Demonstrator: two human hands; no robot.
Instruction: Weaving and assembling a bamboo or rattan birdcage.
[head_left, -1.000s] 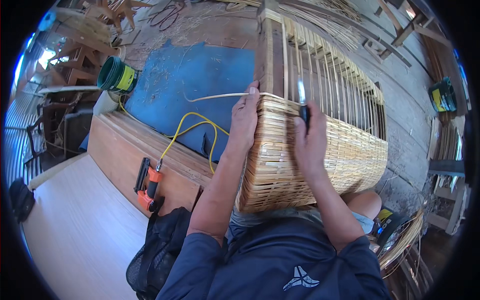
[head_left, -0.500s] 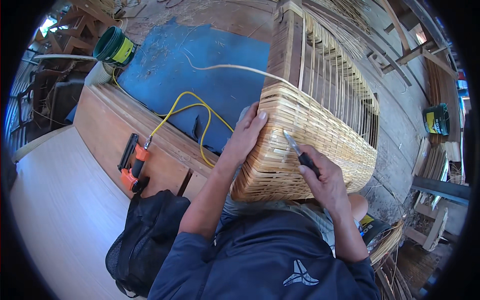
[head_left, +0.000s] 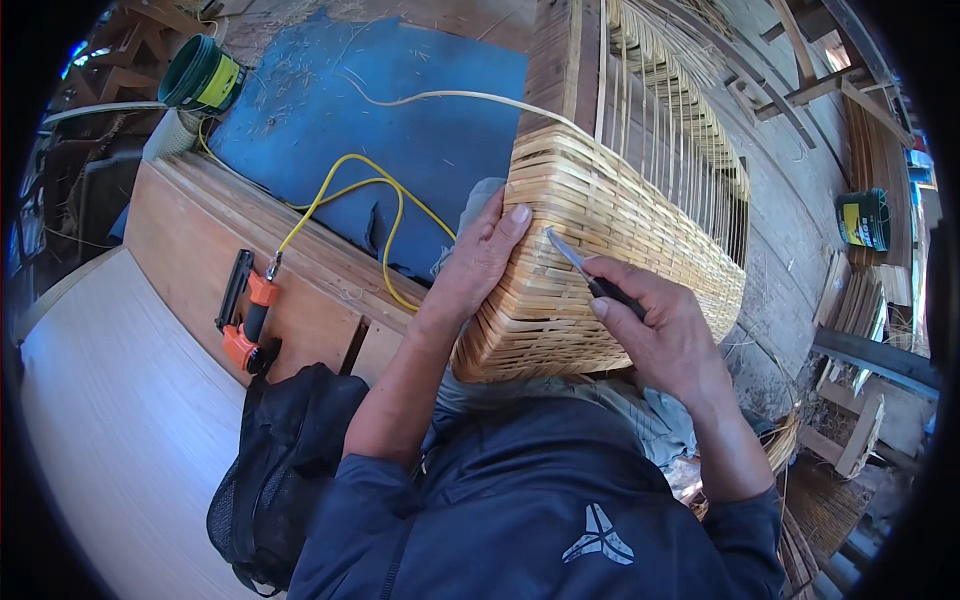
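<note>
A wooden frame wrapped in woven pale cane strips (head_left: 640, 230) lies across my lap, its near corner toward me. My left hand (head_left: 478, 262) grips the left edge of the weave, thumb on top and the other fingers partly hidden over the side. In my right hand (head_left: 668, 328) is a knife (head_left: 570, 252) with a dark handle and a narrow metal blade. Its tip touches the woven face just right of my left thumb. One long loose cane strip (head_left: 450, 94) runs out leftward from the top edge of the weave.
An orange and black nail gun (head_left: 250, 318) rests on the wooden bench at left, joined to a yellow hose (head_left: 340, 165). A black bag (head_left: 290, 440) sits beside me. Green buckets stand far left (head_left: 203, 78) and at right (head_left: 864, 220). A blue sheet (head_left: 300, 110) covers the floor ahead.
My view has shifted, so the surroundings sit higher and further left. The knife has turned to a lower slant, its tip a little further up the weave. Both hands keep their holds.
</note>
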